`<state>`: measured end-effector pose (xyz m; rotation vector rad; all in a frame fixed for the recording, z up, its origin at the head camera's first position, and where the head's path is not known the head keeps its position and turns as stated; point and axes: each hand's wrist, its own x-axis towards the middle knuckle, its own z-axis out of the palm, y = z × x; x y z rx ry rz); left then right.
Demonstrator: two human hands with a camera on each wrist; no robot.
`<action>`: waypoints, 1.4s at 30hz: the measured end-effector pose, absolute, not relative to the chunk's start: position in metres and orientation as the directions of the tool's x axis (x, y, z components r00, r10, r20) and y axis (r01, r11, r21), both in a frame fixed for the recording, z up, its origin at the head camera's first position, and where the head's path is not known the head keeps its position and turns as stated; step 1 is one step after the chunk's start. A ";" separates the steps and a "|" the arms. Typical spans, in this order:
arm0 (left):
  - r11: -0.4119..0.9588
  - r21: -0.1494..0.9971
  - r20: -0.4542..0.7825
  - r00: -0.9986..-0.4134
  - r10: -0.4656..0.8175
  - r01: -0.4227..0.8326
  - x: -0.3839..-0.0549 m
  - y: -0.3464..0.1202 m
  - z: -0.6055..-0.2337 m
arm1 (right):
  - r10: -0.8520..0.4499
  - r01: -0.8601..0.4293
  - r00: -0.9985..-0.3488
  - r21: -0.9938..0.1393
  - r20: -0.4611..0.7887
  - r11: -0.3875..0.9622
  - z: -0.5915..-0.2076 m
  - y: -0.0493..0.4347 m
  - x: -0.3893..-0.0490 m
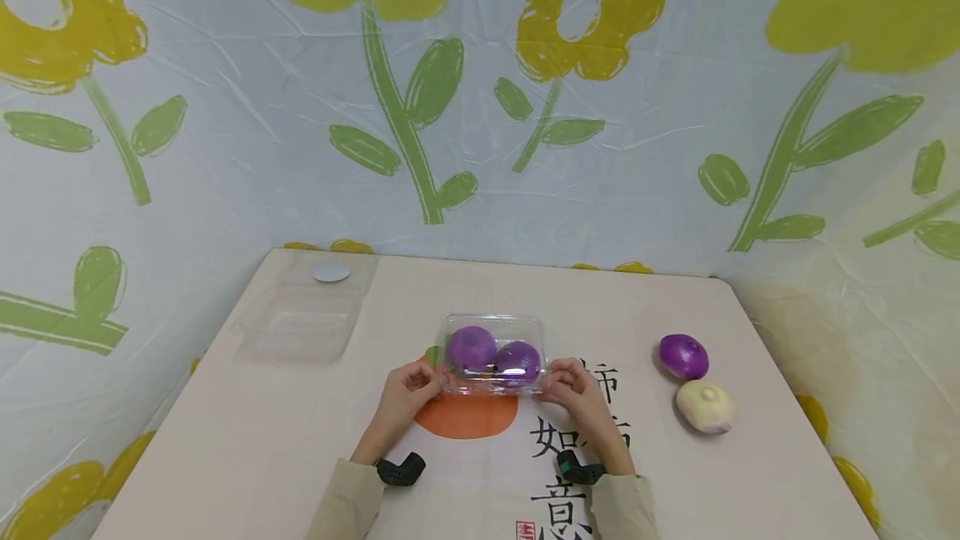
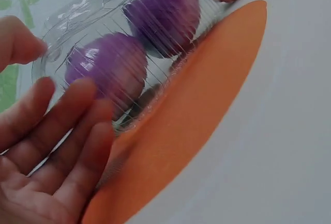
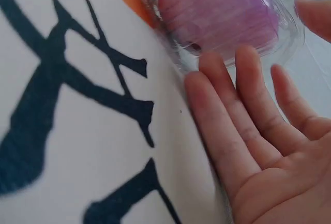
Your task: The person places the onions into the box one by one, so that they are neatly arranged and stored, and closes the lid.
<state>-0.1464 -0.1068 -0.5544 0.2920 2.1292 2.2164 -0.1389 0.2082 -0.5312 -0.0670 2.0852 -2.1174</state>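
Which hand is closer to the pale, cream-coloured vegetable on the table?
Right. The right hand is at the nearer clear box's right end, to the left of the pale vegetable; the left hand is at the box's left end, farther from it.

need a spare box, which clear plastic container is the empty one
The open container at far left: nothing shows inside, while the filled container between the left hand and right hand holds two purple vegetables.

Even light; glare on clear box (image 2: 77,11); blurry wrist views
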 end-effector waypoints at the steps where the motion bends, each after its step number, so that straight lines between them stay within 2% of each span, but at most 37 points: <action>1: -0.040 0.993 0.116 -0.983 0.144 0.111 -0.147 -0.107 -0.555 | -0.140 0.069 -0.988 -0.998 -0.068 -0.002 -0.532 0.208 -0.139; 6: 0.030 0.967 0.249 -0.966 0.073 0.252 -0.147 -0.106 -0.554 | -0.115 -0.030 -0.993 -0.999 0.025 0.042 -0.532 0.206 -0.139; 9: 0.071 0.941 0.324 -0.942 0.088 0.330 -0.145 -0.106 -0.546 | -0.130 -0.059 -0.990 -0.994 0.047 0.092 -0.532 0.205 -0.139; 13: 0.118 0.917 0.365 -0.920 0.141 0.382 -0.139 -0.106 -0.533 | -0.171 -0.072 -0.984 -0.990 0.051 0.118 -0.534 0.204 -0.140; 15: 0.130 0.923 0.342 -0.926 0.159 0.363 -0.137 -0.106 -0.529 | -0.189 -0.077 -0.980 -0.991 0.056 0.107 -0.535 0.203 -0.141; 21: 0.178 0.942 0.260 -0.955 0.144 0.283 -0.147 -0.107 -0.552 | -0.184 -0.070 -0.981 -0.995 0.055 0.075 -0.536 0.197 -0.143; 31: 0.191 0.929 0.297 -0.947 0.122 0.316 -0.159 -0.102 -0.556 | -0.131 0.031 -0.991 -0.997 -0.040 0.071 -0.533 0.192 -0.152; 42: 0.146 0.927 0.323 -0.934 0.153 0.345 -0.177 -0.099 -0.522 | -0.151 0.063 -0.986 -0.997 -0.068 0.038 -0.532 0.186 -0.174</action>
